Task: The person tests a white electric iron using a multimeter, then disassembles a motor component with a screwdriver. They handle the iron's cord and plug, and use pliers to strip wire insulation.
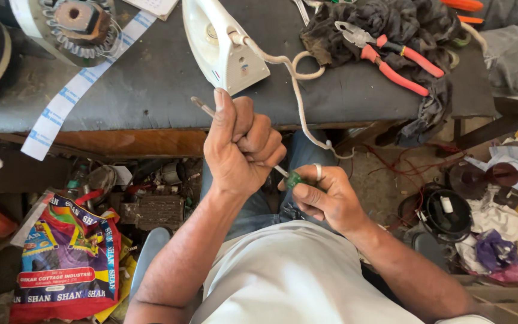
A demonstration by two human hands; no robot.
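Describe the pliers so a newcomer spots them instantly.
Start at the dark workbench across the top; follow it right to the crumpled black cloth. The pliers lie on that cloth, steel jaws pointing left. Their red-pink handles are the only bright grips there, well right of the white iron.

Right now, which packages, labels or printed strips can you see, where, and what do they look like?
Glossy plastic bag: floor, lower left; red border, blue and purple panels.
Long white paper strip: draped over the dark bench's left edge; repeating blue marks.
White paper sheet: bench top edge, mostly cut off.
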